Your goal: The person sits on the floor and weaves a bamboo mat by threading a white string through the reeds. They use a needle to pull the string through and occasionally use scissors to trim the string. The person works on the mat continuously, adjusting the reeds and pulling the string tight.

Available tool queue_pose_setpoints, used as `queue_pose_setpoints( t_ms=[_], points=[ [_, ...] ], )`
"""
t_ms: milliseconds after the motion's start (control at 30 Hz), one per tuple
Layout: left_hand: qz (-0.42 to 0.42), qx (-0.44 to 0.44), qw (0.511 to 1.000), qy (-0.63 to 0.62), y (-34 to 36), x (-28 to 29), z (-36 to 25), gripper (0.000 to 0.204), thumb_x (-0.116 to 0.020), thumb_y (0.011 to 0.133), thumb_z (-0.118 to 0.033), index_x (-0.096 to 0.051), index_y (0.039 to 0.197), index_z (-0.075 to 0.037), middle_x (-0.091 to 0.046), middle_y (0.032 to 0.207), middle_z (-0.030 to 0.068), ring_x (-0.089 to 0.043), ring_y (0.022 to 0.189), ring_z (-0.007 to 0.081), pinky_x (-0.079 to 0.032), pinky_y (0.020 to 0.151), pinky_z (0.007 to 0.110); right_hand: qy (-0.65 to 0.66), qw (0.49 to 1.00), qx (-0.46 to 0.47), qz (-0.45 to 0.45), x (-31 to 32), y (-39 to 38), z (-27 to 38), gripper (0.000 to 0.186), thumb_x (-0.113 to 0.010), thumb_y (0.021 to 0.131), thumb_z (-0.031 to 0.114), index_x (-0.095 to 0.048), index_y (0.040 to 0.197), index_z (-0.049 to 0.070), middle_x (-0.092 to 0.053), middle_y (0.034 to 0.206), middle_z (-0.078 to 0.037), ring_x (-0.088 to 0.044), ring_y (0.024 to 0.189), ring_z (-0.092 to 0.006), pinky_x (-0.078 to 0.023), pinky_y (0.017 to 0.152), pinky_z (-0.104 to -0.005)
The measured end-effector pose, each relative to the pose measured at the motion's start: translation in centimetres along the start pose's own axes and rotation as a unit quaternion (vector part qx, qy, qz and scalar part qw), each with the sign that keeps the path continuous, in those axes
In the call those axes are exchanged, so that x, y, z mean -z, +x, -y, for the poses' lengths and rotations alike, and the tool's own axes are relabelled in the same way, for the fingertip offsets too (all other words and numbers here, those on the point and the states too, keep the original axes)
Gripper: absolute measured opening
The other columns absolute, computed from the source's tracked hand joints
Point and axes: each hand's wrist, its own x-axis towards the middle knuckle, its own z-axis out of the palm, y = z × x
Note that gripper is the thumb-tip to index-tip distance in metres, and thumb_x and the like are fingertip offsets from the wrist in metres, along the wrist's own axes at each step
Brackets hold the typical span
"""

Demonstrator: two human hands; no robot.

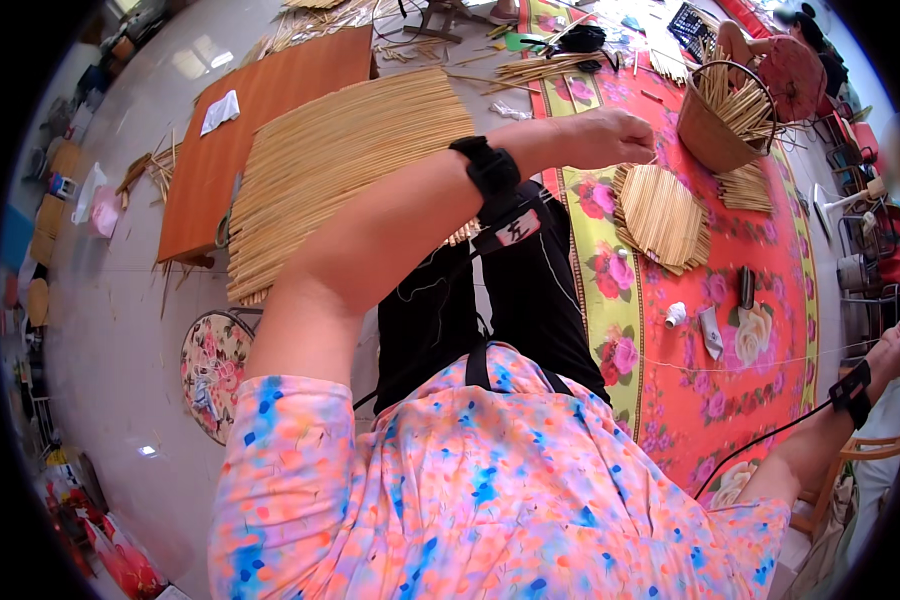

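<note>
My left arm reaches across to the right. Its hand (615, 138) is closed in a pinch just above an eight-sided mat of pale reed sticks (662, 215); what the fingertips hold is too small to make out. At the far right edge my right hand (888, 355) is raised with its fingers curled. A thin white thread (740, 370) runs to it across the red flowered cloth (690, 420) and appears held there. The mat lies on that cloth, with more sticks jutting from beneath it. A small white spool (676, 314) rests nearer to me.
A wide reed panel (350, 140) leans over a brown wooden table (270, 90) at left. A basket of sticks (715, 135) stands beyond the mat, near another person (795, 75). A dark cylinder (746, 288) lies on the cloth. A flowered stool (213, 370) is at left.
</note>
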Motion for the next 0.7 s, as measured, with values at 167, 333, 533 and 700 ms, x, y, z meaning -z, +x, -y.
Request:
queue_pose_setpoints(
  t_ms=[167,333,533,700],
  points=[
    [-0.004,-0.037,0.999,-0.034,3.6,-1.5,0.4,0.023,-0.056,0.088,-0.027,-0.059,0.09,-0.004,-0.057,0.074,0.0042,-0.052,0.071,0.0119,-0.044,0.069,0.03,-0.042,0.999,0.01,0.014,2.4,1.6,1.4,0.038,-0.021,0.097,0.015,-0.05,0.111,-0.007,-0.052,0.121,-0.017,-0.049,0.115,-0.0258,-0.035,0.103,-0.0359],
    [-0.005,-0.052,0.988,-0.143,4.6,-0.9,-2.5,0.022,-0.057,0.088,-0.027,-0.06,0.091,-0.006,-0.062,0.082,-0.0006,-0.053,0.075,0.0062,-0.045,0.071,0.026,-0.08,0.997,0.014,-0.003,4.9,2.4,4.7,0.038,-0.022,0.097,0.014,-0.051,0.108,-0.008,-0.055,0.117,-0.017,-0.05,0.113,-0.025,-0.035,0.103,-0.0356],
    [-0.074,-0.193,0.935,-0.287,1.4,5.3,-4.1,0.024,-0.056,0.09,-0.025,-0.061,0.095,-0.002,-0.066,0.098,0.0088,-0.062,0.09,0.016,-0.048,0.085,0.028,-0.036,0.999,0.017,-0.018,3.0,1.2,1.8,0.039,-0.022,0.096,0.012,-0.055,0.103,-0.008,-0.056,0.113,-0.018,-0.051,0.11,-0.026,-0.035,0.104,-0.037],
    [-0.096,-0.177,0.875,-0.44,-5.4,12.1,-5.9,0.016,-0.044,0.096,-0.017,-0.055,0.095,-0.005,-0.064,0.092,0.016,-0.066,0.083,0.0239,-0.054,0.074,0.033,0.015,0.998,0.02,0.053,8.5,5.7,1.6,0.041,-0.021,0.096,0.011,-0.056,0.102,-0.01,-0.059,0.11,-0.02,-0.053,0.108,-0.0275,-0.036,0.103,-0.0383]
  ],
)
